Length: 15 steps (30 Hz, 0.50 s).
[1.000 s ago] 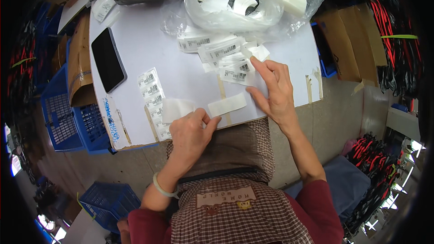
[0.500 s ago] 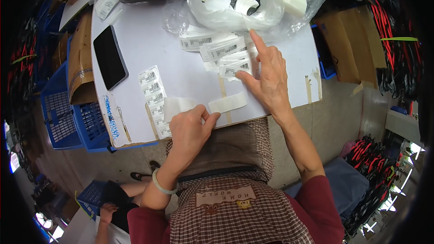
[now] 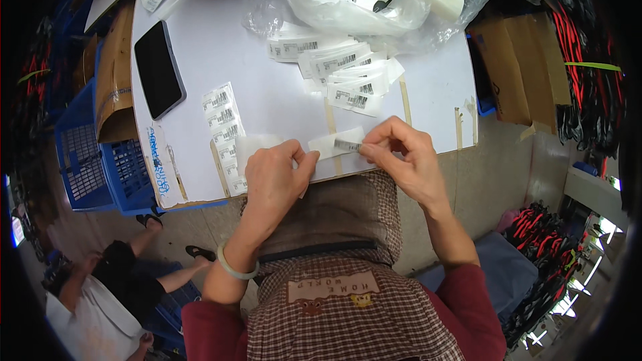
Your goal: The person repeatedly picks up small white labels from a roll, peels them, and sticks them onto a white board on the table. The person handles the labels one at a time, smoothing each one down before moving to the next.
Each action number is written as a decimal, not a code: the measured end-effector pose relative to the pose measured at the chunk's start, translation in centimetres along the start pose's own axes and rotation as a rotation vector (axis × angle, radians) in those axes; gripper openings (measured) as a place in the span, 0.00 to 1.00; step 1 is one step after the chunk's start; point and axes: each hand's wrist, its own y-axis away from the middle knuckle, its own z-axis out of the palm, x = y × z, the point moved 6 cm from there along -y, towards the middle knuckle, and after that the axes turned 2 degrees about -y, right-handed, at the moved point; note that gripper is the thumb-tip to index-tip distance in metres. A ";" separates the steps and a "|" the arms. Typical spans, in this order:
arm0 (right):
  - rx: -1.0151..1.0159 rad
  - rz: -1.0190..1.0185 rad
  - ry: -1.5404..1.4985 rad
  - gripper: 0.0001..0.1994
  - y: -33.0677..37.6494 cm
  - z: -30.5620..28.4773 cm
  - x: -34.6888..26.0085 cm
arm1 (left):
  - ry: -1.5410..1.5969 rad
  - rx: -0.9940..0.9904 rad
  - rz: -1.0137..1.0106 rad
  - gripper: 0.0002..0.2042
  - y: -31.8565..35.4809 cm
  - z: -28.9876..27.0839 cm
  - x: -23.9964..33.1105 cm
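My right hand (image 3: 413, 164) pinches a small barcode sticker (image 3: 346, 145) between thumb and fingers, over the right part of a blank white strip (image 3: 322, 147) near the table's front edge. At the strip's left end is my left hand (image 3: 275, 175), closed with thumb and forefinger together; what they hold, if anything, is hidden. Another blank white piece (image 3: 257, 143) lies partly under that hand. Left of it runs a sheet of barcode stickers (image 3: 222, 117). A fanned pile of barcode labels (image 3: 334, 63) spreads beyond my hands.
A clear plastic bag (image 3: 294, 10) holding white label rolls stands at the table's (image 3: 194, 60) far side. A black phone (image 3: 159, 70) lies at left. Blue crates (image 3: 83, 170) and cardboard boxes (image 3: 528, 70) flank the table. Another person (image 3: 100, 301) sits at lower left.
My right hand has come back from the label pile to the blank strip, now with a barcode sticker in its fingers. My left hand stays nearly in place. The other person has shifted.
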 end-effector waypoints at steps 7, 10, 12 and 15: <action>-0.029 0.057 0.213 0.06 -1.9 2.2 -0.1 | -0.002 0.003 0.011 0.15 -0.1 0.0 0.0; -0.032 0.047 0.264 0.06 -2.1 2.3 -0.2 | -0.008 0.008 0.022 0.15 -0.1 0.1 -0.1; -0.028 0.045 0.280 0.06 -2.2 2.4 -0.2 | -0.009 0.009 0.036 0.15 -0.1 0.2 -0.2; -0.020 0.045 0.283 0.06 -2.1 2.4 0.0 | -0.009 0.002 0.038 0.15 -0.2 0.2 -0.1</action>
